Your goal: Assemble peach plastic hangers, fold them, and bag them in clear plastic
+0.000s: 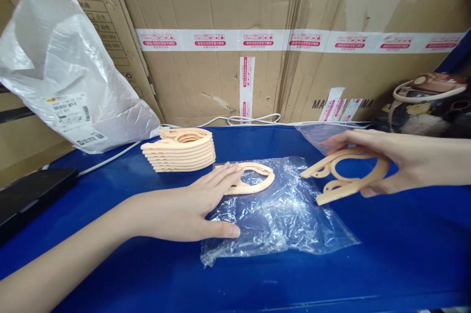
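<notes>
My left hand [206,200] lies flat, fingers stretched out, over the near end of a cream folding hanger [259,188]. That hanger rests on or inside a crinkled clear plastic bag [279,229]; which of the two I cannot tell. To the right, my right hand [386,161] is closed around the rounded end of another cream folding hanger [346,185], holding it just above the bag's right edge. Its two arms point left. Behind my left hand stands a neat stack of several matching folded hangers [180,156].
A blue tabletop [405,254] lies below everything. Large cardboard boxes [221,4] wall off the back. At left are a white plastic mailer [73,72] and a black device [33,200]. A white cable [217,119] runs along the back. A dark bag [423,102] sits at right.
</notes>
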Action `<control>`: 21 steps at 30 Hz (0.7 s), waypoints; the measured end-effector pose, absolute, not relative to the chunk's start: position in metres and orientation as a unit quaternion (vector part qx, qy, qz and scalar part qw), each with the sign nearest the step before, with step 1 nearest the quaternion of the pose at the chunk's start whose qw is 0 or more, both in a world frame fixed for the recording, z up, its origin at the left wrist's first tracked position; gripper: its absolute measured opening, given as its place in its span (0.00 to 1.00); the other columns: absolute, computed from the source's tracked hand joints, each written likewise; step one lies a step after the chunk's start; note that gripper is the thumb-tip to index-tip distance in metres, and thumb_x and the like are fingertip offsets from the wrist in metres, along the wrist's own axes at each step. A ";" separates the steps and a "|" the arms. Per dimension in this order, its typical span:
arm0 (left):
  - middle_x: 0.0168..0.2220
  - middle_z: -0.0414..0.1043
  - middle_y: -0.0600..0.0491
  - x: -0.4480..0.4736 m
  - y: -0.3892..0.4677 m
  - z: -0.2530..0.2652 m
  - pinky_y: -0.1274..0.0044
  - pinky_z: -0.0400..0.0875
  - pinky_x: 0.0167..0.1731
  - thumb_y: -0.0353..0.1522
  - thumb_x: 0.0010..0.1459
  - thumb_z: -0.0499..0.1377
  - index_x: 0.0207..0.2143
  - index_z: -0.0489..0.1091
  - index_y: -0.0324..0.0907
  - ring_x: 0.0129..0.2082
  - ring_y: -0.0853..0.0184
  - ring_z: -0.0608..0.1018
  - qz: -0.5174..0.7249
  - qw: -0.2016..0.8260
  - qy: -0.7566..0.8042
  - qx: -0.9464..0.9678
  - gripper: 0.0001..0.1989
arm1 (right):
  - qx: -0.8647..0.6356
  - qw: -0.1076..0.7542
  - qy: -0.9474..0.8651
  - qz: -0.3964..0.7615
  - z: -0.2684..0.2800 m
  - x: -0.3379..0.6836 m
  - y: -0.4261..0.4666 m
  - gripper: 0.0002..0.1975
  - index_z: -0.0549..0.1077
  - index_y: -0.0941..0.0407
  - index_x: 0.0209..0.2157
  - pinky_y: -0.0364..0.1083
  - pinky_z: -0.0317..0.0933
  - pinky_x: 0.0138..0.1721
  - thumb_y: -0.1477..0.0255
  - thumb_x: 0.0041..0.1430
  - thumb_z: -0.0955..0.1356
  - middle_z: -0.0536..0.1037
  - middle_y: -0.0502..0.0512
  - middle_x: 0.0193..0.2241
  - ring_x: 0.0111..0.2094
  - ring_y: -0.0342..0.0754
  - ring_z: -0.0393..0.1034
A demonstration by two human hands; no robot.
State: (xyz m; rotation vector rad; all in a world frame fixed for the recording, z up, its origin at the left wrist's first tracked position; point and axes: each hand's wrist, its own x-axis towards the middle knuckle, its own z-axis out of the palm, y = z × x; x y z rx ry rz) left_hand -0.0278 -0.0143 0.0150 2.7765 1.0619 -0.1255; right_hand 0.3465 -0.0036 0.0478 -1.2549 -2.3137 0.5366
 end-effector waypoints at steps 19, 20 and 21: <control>0.68 0.16 0.50 -0.022 -0.018 0.015 0.55 0.39 0.64 0.62 0.54 0.46 0.68 0.27 0.44 0.67 0.49 0.28 -0.121 0.217 0.408 0.879 0.52 | -0.420 0.075 -0.890 0.160 0.026 0.300 -0.006 0.39 0.55 0.48 0.62 0.47 0.72 0.42 0.60 0.51 0.73 0.67 0.58 0.59 0.53 0.60 0.70; 0.68 0.15 0.49 -0.022 -0.018 0.014 0.54 0.39 0.64 0.63 0.53 0.47 0.68 0.27 0.44 0.67 0.49 0.28 -0.118 0.215 0.409 0.879 0.53 | -0.413 0.069 -0.894 0.162 0.028 0.300 -0.007 0.40 0.55 0.46 0.62 0.47 0.71 0.43 0.61 0.51 0.73 0.67 0.57 0.59 0.54 0.60 0.69; 0.68 0.15 0.49 -0.022 -0.018 0.013 0.54 0.39 0.64 0.63 0.52 0.47 0.68 0.26 0.44 0.67 0.48 0.28 -0.115 0.212 0.413 0.878 0.54 | -0.404 0.064 -0.898 0.165 0.029 0.300 -0.008 0.41 0.54 0.46 0.62 0.47 0.71 0.44 0.60 0.51 0.74 0.67 0.56 0.59 0.55 0.60 0.68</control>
